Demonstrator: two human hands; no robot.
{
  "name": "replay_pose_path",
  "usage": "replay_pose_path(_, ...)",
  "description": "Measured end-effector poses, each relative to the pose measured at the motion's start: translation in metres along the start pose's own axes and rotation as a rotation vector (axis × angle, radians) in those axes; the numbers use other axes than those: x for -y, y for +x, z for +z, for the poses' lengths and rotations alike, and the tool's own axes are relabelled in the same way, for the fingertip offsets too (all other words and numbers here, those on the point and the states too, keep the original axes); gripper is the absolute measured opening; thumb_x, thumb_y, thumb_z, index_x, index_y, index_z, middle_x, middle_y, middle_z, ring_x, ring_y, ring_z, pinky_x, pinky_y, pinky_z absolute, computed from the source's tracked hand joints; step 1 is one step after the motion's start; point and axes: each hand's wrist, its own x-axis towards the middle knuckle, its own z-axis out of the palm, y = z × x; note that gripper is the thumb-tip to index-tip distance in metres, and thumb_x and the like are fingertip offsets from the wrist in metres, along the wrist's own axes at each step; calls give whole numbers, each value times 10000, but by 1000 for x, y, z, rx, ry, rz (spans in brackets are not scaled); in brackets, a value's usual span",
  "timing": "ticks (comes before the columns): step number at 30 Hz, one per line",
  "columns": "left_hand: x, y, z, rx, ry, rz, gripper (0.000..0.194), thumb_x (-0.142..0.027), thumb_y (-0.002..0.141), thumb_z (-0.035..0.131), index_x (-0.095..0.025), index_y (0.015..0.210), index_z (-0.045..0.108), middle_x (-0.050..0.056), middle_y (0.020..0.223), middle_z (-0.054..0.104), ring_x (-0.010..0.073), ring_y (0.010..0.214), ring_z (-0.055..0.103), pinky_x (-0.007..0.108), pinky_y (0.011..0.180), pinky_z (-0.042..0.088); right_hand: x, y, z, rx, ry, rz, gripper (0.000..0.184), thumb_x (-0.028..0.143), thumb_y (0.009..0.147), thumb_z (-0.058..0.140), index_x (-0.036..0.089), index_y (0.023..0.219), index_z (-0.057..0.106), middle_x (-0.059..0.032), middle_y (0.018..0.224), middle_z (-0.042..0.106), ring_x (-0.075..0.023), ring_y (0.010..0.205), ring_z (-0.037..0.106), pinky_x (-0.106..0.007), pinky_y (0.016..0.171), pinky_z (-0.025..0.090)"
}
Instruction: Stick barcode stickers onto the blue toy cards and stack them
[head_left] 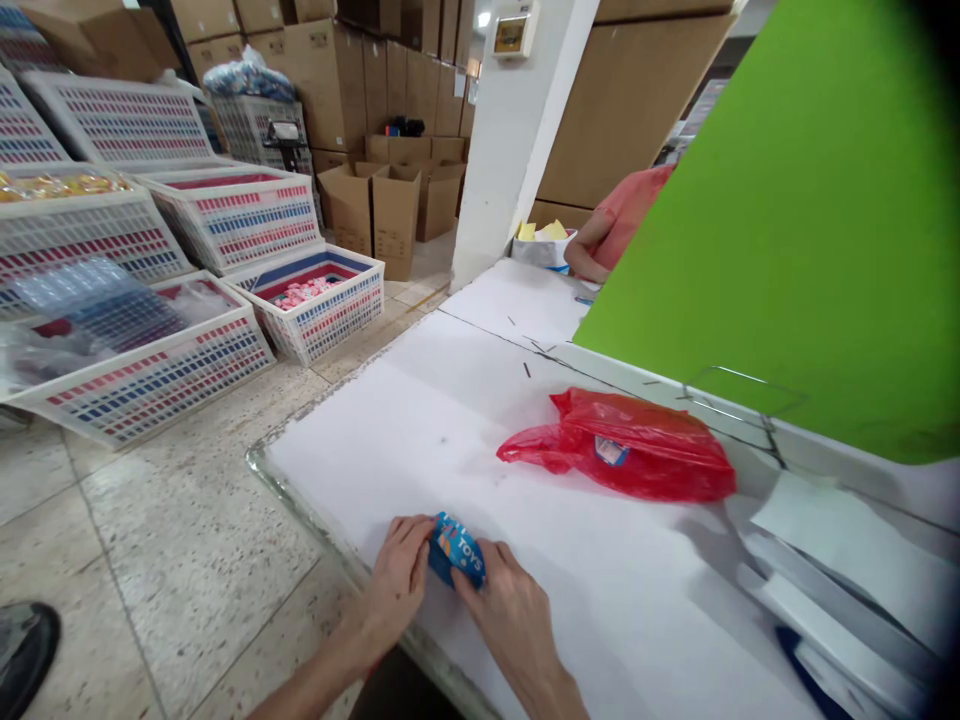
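Between my two hands is a small blue package (pixel 459 552) with "TOYS" printed in white on its upper face. It sits at or just above the white table (pixel 360 440), close to the near edge. My left hand (pixel 405 565) grips its left end, the fingers pressed together against it. On the other end, my right hand (pixel 514 595) has its thumb in front and its fingers behind. The underside of the package is hidden. Farther back on the table lies a crumpled red plastic bag (pixel 652 450) with a small blue-and-white label showing through.
A green panel (pixel 810 230) rises along the table's right side, with white sheets or boxes (pixel 840 560) near it. White plastic crates (pixel 315 310) stand on the floor at left, cardboard boxes (pixel 322 90) behind. Beyond the panel sits a person in a coral sleeve (pixel 630 205).
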Motion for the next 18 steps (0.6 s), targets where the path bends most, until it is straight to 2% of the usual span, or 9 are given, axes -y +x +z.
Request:
replay_pose_path(3,2,-3,0,-4,-2,7,306,-144,879,334,-190,1103,537,82,1080,573,209,1017,483,425,907,422,-4,2,-6,110,502,164,286,416,753,532,163,854,619,-36,708,594,-171,639,556,-265,578,402)
replay_pose_path(5,4,-3,1,-4,-8,17,296,-151,883,340,-195,1096,540,79,1074,577,208,1004,490,419,897,429,-10,2,-10,210,965,362,398,523,702,561,144,804,627,-27,653,571,-140,564,515,-241,505,369)
replay_pose_path(7,6,-3,2,-5,-18,26,282,-157,885,351,-196,1085,545,74,1062,582,206,988,494,413,887,432,-16,0,-12,271,1356,554,453,562,670,585,134,812,629,-26,682,574,-107,531,493,-214,468,342)
replay_pose_path(10,8,-3,2,-7,-34,34,270,-162,885,364,-198,1079,548,69,1059,582,207,983,489,411,889,424,-22,-4,-13,352,1633,655,433,537,668,611,146,855,630,-14,720,578,-76,529,476,-194,482,346)
replay_pose_path(12,8,-3,2,-7,-42,35,279,-157,885,356,-199,1084,548,69,1064,579,208,989,485,412,894,420,-21,-5,-13,368,1632,649,426,539,672,605,155,855,627,-7,719,574,-74,529,469,-193,486,343)
replay_pose_path(14,7,-4,2,-10,-44,33,300,-142,880,343,-197,1094,546,71,1071,575,210,998,482,414,902,416,-20,-3,-12,301,1478,599,445,563,673,589,151,840,622,-14,720,573,-88,547,479,-203,491,344)
replay_pose_path(16,7,-6,2,-18,-43,29,327,-118,867,332,-193,1109,539,74,1077,572,210,1007,480,413,908,417,-17,0,-11,210,1147,448,466,582,686,561,142,828,618,-21,682,560,-115,562,481,-225,497,347)
replay_pose_path(18,7,-7,4,-37,-41,19,359,-91,850,319,-185,1132,519,79,1074,570,208,1012,482,412,912,417,-14,3,-10,107,727,230,440,553,720,538,140,853,611,-24,666,551,-141,584,492,-256,540,375)
